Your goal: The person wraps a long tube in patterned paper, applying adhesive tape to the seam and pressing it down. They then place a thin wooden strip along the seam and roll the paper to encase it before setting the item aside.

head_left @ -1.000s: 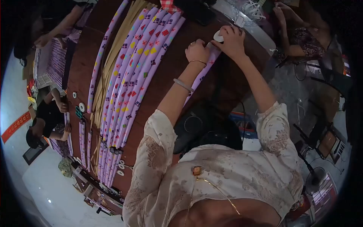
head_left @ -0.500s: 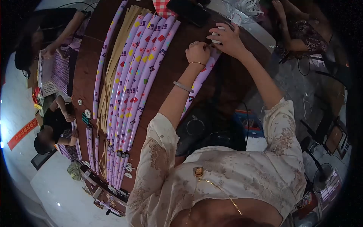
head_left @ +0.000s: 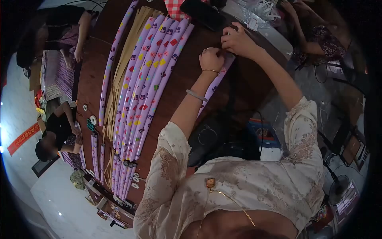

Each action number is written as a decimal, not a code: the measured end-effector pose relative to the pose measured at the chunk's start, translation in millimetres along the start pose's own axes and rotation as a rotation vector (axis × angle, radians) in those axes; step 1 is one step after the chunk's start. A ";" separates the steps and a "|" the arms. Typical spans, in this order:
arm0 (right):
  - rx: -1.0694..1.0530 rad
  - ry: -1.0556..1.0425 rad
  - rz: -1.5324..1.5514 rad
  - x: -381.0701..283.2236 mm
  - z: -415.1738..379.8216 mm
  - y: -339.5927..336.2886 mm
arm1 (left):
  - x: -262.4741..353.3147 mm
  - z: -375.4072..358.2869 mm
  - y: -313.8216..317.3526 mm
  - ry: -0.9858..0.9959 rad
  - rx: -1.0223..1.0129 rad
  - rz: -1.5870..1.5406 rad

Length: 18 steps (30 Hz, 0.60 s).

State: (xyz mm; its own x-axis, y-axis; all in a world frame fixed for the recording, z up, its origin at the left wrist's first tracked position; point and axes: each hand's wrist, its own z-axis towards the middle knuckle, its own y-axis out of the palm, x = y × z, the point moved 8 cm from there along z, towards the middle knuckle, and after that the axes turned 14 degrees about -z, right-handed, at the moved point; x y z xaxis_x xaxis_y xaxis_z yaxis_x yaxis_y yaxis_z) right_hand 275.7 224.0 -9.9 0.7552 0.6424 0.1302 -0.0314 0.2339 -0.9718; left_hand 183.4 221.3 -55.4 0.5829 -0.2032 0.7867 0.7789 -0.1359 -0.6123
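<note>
My left hand (head_left: 212, 59) is closed, fingers curled around the far end of a lilac patterned tube (head_left: 217, 81) that slants down under my forearm. My right hand (head_left: 240, 43) touches the same end from the other side. Its fingers are bent round a white tape roll (head_left: 228, 34), of which only a sliver shows. Exactly how the fingertips meet the tube is hidden. To the left lies a row of similar lilac tubes (head_left: 153, 79) with coloured prints, side by side on the dark brown table (head_left: 183, 115).
Tan strips (head_left: 124, 59) and another lilac tube (head_left: 112, 63) lie farther left. Green-handled scissors (head_left: 91, 125) and white tape rolls (head_left: 93, 120) sit near the table's left edge. A black phone-like object (head_left: 203, 14) is beyond my hands. Other people work at left and upper right.
My right hand has turned and its fingers have curled in, so the white roll is now mostly covered. Both hands stay at the tube's end. The person at upper left has shifted their hands.
</note>
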 end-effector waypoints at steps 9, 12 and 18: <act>0.129 0.121 0.221 8.5 -16.4 -5.4 | -5.2 5.4 1.1 0.017 -0.034 -0.127; 0.198 0.121 0.209 9.6 -22.0 -6.8 | -8.8 5.1 -0.3 -0.063 -0.012 -0.158; 0.176 0.115 0.192 9.2 -21.9 -7.0 | -21.9 8.2 7.1 -0.226 -0.093 -0.190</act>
State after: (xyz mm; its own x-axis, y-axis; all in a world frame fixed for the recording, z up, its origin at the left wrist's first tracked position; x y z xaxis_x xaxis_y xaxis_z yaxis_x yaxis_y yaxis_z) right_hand 297.3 212.3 -6.2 0.7934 0.6027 -0.0853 -0.2861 0.2455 -0.9262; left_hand 178.0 232.7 -76.3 0.4734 0.0540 0.8792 0.8606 -0.2408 -0.4486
